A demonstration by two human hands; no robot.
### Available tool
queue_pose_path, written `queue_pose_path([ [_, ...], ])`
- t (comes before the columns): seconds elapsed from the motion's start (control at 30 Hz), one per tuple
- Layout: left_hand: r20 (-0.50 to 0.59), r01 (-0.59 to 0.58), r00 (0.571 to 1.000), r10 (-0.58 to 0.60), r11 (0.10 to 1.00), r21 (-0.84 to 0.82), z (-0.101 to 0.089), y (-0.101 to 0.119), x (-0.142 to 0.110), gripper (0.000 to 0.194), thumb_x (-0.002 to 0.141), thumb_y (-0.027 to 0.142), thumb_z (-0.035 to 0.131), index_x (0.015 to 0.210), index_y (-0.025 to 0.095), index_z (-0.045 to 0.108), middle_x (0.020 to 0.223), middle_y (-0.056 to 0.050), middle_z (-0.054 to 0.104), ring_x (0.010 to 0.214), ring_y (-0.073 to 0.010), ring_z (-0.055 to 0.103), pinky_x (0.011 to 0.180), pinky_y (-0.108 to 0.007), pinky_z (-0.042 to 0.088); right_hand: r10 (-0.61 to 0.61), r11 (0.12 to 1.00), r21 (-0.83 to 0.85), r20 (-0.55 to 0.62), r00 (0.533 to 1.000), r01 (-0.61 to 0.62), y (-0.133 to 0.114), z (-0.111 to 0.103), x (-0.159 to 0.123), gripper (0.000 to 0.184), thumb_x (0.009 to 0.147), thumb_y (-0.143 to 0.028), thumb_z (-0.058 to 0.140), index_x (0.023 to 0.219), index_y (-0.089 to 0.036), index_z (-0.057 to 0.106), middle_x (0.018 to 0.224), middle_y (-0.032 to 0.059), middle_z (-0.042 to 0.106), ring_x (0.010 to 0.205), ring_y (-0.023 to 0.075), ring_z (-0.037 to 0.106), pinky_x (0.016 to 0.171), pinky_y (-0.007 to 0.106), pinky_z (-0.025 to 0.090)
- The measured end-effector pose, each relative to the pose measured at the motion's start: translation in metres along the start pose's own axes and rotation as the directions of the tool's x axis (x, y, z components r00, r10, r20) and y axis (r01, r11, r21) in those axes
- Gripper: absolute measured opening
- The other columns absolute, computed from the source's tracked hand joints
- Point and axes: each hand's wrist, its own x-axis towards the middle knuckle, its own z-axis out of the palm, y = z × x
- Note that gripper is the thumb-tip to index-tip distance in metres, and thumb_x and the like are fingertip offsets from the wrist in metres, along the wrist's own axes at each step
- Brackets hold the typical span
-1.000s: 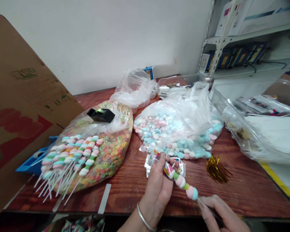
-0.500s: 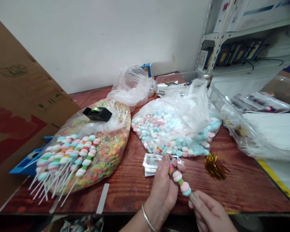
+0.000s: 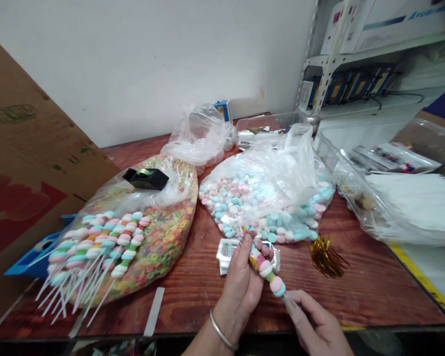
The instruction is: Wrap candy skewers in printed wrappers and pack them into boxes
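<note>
A candy skewer (image 3: 270, 277) of pink, white, blue and green sweets slants between my two hands. My left hand (image 3: 242, 277) is closed around its upper part, where a clear printed wrapper (image 3: 238, 227) sticks out past the fingers. Below the lowest blue sweet, my right hand (image 3: 307, 316) pinches the end of the skewer; the stick itself is hidden by the fingers. Just behind my left hand lies a stack of printed plastic packets (image 3: 226, 252), partly covered. Gold tinsel strips (image 3: 327, 257) rest on the table to the right.
Many finished candy skewers (image 3: 96, 242) lie on a bag of ring sweets (image 3: 170, 227), with a black tape dispenser (image 3: 146, 179) on top. Behind my hands sits a bag of marshmallows (image 3: 259, 198). A cardboard box (image 3: 33, 163) stands left; a clear bin (image 3: 374, 207) with white sheets stands right.
The view has shifted slightly. My left hand still grips the upper part of the skewer and my right hand its lower end; more of the clear wrapper shows above the left fingers.
</note>
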Motion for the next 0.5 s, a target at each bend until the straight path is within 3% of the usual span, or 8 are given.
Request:
queue_pose_path([
  [0.07, -0.055, -0.010, 0.998, 0.009, 1.000, -0.021, 0.002, -0.002, 0.000, 0.023, 0.080, 0.034, 0.069, 0.092, 0.017, 0.060, 0.068, 0.002, 0.057, 0.060, -0.0114, 0.058, 0.062, -0.026, 0.052, -0.263, 0.925, -0.288, -0.017, 0.965, 0.247, 0.004, -0.005, 0.000, 0.018, 0.093, -0.030, 0.051, 0.100, -0.019, 0.064, 0.077, 0.0019, 0.063, 0.070, 0.0138, 0.063, 0.067, 0.019, 0.051],
  [0.13, -0.117, 0.009, 0.993, -0.016, 0.998, -0.061, 0.004, -0.003, 0.001, 0.022, 0.080, 0.034, 0.069, 0.087, 0.016, 0.058, 0.068, 0.001, 0.057, 0.059, -0.0113, 0.057, 0.059, -0.025, 0.052, -0.447, 0.762, -0.505, 0.044, 0.893, 0.406, 0.011, -0.009, -0.001, 0.024, 0.092, -0.021, 0.051, 0.113, -0.018, 0.062, 0.077, 0.0021, 0.066, 0.068, 0.0134, 0.067, 0.064, 0.017, 0.051],
  [0.23, -0.182, 0.056, 0.980, -0.077, 0.991, -0.121, 0.008, -0.002, 0.001, 0.022, 0.082, 0.036, 0.066, 0.082, 0.016, 0.056, 0.067, 0.000, 0.057, 0.058, -0.0118, 0.057, 0.057, -0.025, 0.051, -0.588, 0.516, -0.686, 0.153, 0.794, 0.514, 0.021, -0.013, -0.003, 0.033, 0.089, -0.015, 0.054, 0.121, -0.015, 0.059, 0.072, 0.0023, 0.066, 0.060, 0.0139, 0.066, 0.060, 0.019, 0.051],
  [0.3, -0.223, 0.074, 0.969, -0.103, 0.988, -0.138, 0.011, -0.003, -0.001, 0.025, 0.084, 0.039, 0.062, 0.080, 0.016, 0.055, 0.067, -0.001, 0.056, 0.058, -0.0128, 0.057, 0.056, -0.026, 0.051, -0.620, 0.428, -0.738, 0.180, 0.764, 0.521, 0.024, -0.012, -0.003, 0.032, 0.089, -0.013, 0.056, 0.120, -0.013, 0.059, 0.070, 0.0028, 0.066, 0.058, 0.0148, 0.066, 0.061, 0.022, 0.051],
  [0.4, -0.237, 0.075, 0.966, -0.103, 0.989, -0.124, 0.012, -0.010, -0.004, 0.029, 0.084, 0.044, 0.061, 0.080, 0.016, 0.056, 0.068, -0.002, 0.057, 0.059, -0.0129, 0.057, 0.056, -0.024, 0.050, -0.601, 0.464, -0.740, 0.142, 0.786, 0.488, 0.023, -0.010, -0.001, 0.022, 0.091, -0.015, 0.053, 0.111, -0.014, 0.061, 0.069, 0.0026, 0.066, 0.057, 0.0144, 0.066, 0.056, 0.021, 0.050],
  [0.5, -0.170, 0.085, 0.980, -0.099, 0.993, -0.088, 0.011, -0.017, -0.008, 0.035, 0.081, 0.050, 0.062, 0.082, 0.015, 0.057, 0.068, -0.003, 0.057, 0.059, -0.0130, 0.055, 0.050, -0.022, 0.047, -0.512, 0.646, -0.649, 0.024, 0.859, 0.403, 0.018, -0.005, 0.001, 0.019, 0.094, -0.022, 0.047, 0.108, -0.017, 0.060, 0.079, 0.0047, 0.067, 0.066, 0.0146, 0.069, 0.058, 0.018, 0.052],
])
